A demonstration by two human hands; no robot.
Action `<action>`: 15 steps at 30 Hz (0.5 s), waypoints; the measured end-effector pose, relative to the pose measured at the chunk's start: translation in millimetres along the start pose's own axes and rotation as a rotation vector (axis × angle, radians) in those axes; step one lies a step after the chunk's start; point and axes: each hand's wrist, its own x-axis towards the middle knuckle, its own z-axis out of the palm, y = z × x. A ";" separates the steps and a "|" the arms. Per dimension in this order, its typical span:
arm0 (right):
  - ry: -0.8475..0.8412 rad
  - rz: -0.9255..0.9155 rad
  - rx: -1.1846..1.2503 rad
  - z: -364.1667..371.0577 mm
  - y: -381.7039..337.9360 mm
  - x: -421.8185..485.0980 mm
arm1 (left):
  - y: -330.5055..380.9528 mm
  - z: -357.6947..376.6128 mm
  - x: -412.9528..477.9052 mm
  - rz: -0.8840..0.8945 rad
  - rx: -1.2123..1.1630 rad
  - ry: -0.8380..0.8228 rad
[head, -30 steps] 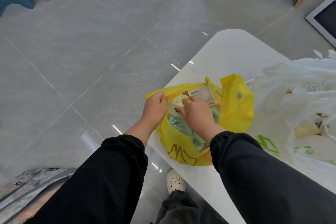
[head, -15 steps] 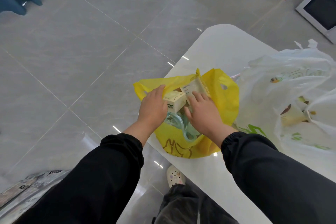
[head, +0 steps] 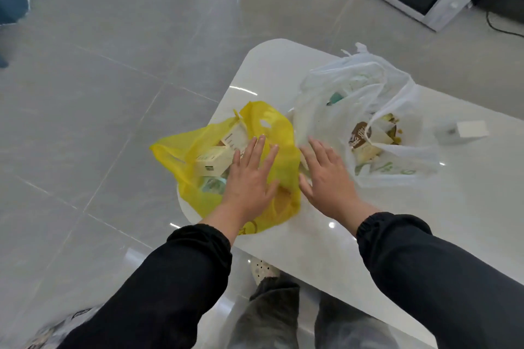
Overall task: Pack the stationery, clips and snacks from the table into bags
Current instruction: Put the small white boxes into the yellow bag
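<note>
Head view: thin yellow plastic bag [head: 285, 154] at the table [head: 425, 221] corner holds cream cardboard boxes [head: 212, 163] and greenish clear packs. Crinkly white plastic bag [head: 320, 110] just beside it holds snack packets [head: 365, 139]. Left hand [head: 249, 176] flat on the yellow bag, fingers spread, gripping nothing. Right hand [head: 326, 176] also spread flat, between the bags; contact with the white bag unclear.

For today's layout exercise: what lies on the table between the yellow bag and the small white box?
The white bag, holding packets, fills that stretch between yellow bag and box, as the head view shows.
</note>
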 end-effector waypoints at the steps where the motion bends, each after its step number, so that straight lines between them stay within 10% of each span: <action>1: 0.012 -0.010 0.003 -4.3 13.4 -12.8 | 12.8 3.1 -0.3 0.029 0.006 -0.008; 15: 0.094 0.192 -0.004 -67.0 232.8 -142.3 | 262.0 33.2 59.4 0.186 0.108 0.060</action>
